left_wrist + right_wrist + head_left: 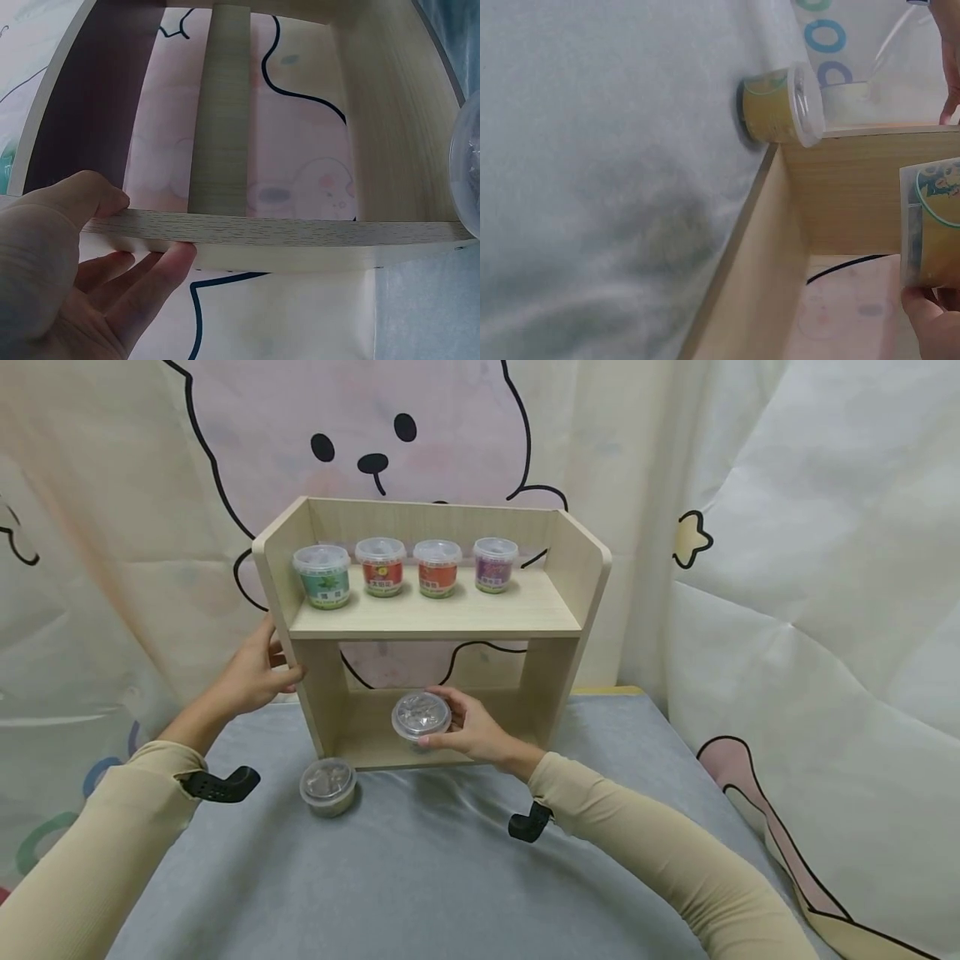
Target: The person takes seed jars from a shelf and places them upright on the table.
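Note:
My right hand [472, 727] holds a clear-lidded plastic cup [420, 715] by its side, over the lower level of a pale wooden shelf [435, 635]. In the right wrist view this cup [939, 240] shows a yellowish body with a printed label, gripped at its edge by the fingers. My left hand [251, 672] grips the shelf's left side panel. Its thumb lies on one face and the fingers on the other, as the left wrist view shows along the panel's edge [300, 231]. A second lidded cup [328, 787] stands on the cloth at the shelf's front left corner.
Along the upper level stand a green-labelled cup [324, 578], a red one [381, 568], an orange one [437, 570] and a purple one [495, 565]. A grey-blue cloth [420, 877] covers the table. Printed curtains [810, 568] hang behind and at both sides.

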A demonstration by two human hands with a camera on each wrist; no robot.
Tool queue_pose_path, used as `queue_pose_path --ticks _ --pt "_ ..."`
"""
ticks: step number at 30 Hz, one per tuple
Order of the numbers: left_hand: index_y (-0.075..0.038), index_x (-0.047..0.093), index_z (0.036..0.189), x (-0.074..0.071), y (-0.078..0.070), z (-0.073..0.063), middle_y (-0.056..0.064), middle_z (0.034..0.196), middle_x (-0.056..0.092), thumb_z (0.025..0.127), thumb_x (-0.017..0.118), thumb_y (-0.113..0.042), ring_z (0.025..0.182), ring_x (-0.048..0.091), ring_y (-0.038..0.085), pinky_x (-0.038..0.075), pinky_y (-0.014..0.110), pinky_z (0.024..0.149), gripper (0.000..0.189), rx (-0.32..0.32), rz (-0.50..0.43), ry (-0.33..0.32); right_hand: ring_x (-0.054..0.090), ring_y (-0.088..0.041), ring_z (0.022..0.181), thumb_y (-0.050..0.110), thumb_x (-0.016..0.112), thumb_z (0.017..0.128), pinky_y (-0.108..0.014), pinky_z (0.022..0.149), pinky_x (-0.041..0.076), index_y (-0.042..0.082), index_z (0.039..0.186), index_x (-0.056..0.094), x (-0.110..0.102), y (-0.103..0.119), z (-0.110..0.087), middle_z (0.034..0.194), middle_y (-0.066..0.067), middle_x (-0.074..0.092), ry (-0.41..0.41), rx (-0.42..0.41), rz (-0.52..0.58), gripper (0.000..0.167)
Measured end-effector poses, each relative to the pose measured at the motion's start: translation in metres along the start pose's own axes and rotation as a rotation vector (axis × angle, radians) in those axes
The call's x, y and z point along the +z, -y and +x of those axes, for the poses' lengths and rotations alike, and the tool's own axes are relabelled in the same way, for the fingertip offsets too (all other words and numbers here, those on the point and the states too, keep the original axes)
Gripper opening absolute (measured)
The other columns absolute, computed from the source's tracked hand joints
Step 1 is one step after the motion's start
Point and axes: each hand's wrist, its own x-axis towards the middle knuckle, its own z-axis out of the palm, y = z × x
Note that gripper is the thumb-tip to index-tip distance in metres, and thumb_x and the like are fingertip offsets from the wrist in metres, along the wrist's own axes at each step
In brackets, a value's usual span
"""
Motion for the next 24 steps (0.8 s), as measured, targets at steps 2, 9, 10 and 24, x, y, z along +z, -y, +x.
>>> queue_pose_path --ticks 2,9,10,24 --pt "-0.025 0.001 0.164 0.000 0.000 -0.001 0.030 0.160 0.027 0.095 0.062 -0.001 0.129 0.048 0.062 0.063 0.049 0.072 0.095 -0.001 -0.001 -0.002 0.056 -0.027 0.130 -0.003 0.074 0.086 -0.026 0.105 0.050 0.003 0.154 0.036 0.004 -0.004 0.001 0.147 -0.021 0.049 -0.014 0.021 -0.005 0.078" --pt "-0.028 0.000 0.164 -0.001 -0.003 -0.002 0.030 0.160 0.028 0.095 0.064 -0.002 0.130 0.048 0.060 0.063 0.051 0.072 0.098 -0.014 -0.014 0.000 0.053 -0.031 0.135 -0.001 0.075 0.086 -0.034 0.111 0.048 0.003 0.153 0.035 0.014 -0.021 0.002 0.148 -0.019 0.048 -0.038 0.068 -0.001 0.079" --pt "-0.028 0.000 0.164 -0.001 -0.003 -0.002 0.030 0.160 0.029 0.095 0.064 -0.002 0.130 0.048 0.061 0.063 0.051 0.072 0.098 -0.012 -0.016 0.000 0.053 -0.031 0.136 -0.001 0.075 0.086 -0.035 0.112 0.047 0.003 0.153 0.035 0.015 -0.024 0.002 0.149 -0.019 0.048 -0.037 0.074 0.001 0.079" --pt "-0.029 0.000 0.163 0.000 -0.004 -0.002 0.033 0.158 0.031 0.095 0.063 -0.002 0.130 0.047 0.063 0.063 0.052 0.073 0.097 -0.018 -0.007 -0.001 0.056 -0.032 0.132 -0.001 0.078 0.082 -0.038 0.111 0.049 0.001 0.148 0.038 0.040 -0.062 0.004 0.142 -0.023 0.054 -0.046 0.104 -0.013 0.077"
